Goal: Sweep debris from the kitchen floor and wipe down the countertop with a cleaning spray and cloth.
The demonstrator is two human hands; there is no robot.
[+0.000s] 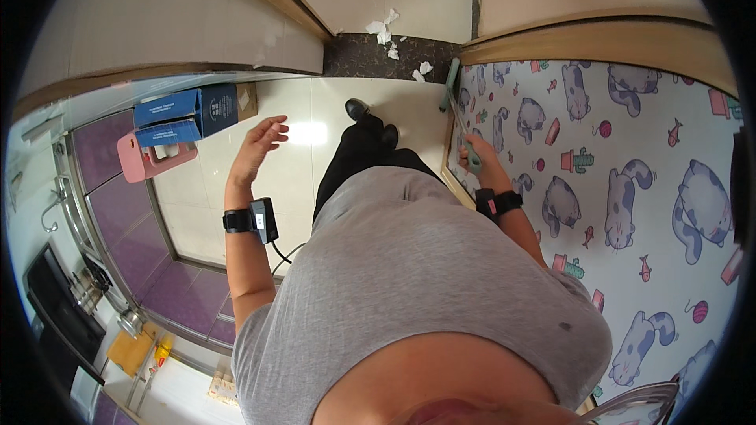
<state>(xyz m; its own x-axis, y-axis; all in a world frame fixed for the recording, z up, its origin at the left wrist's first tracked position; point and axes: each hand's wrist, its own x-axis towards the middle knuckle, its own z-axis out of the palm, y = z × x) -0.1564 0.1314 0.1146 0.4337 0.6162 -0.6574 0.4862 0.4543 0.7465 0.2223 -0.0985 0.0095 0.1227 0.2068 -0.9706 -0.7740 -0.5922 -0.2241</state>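
My right hand (pixel 481 156) is closed around the green handle of a long tool with a green roller-like head (pixel 450 84); it looks like a lint roller or squeegee, I cannot tell which. Its head rests near the dark threshold strip (pixel 354 59), beside the cat-patterned panel. My left hand (pixel 263 144) is held out over the tiled floor with its fingers apart and nothing in it. Crumpled white paper pieces (pixel 381 30) lie on the threshold and on the floor beyond it, with more scraps (pixel 423 71) close to the tool's head.
A blue box (pixel 215 107) and a pink plastic container (pixel 134 159) stand at the left by the purple cabinets (pixel 121 206). The cat-patterned surface (pixel 596 189) borders my right side. Wooden door frames (pixel 590 44) flank the doorway ahead. A cable hangs near my left forearm.
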